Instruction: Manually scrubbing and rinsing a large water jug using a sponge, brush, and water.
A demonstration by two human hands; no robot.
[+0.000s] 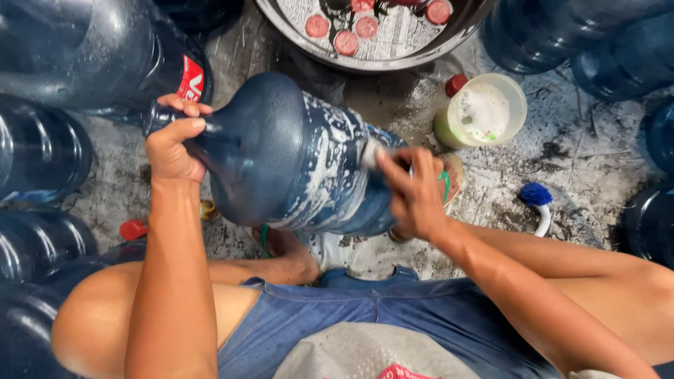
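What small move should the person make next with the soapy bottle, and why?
Probably turn the bottle a little by its neck with the left hand. The foam covers the side under the right hand, which holds a scrubber there, while the part near the neck looks bare.

A jug (295, 161) lies on its side on the floor (576, 161), between the knees. Beyond it stands a basin (379, 60); right, a cup (484, 112) and brush (539, 200).

My left hand (170, 140): fingers curled tight in a grip, arm stretched forward.
My right hand (414, 193): fingers bunched and pressing, forearm angled inward.
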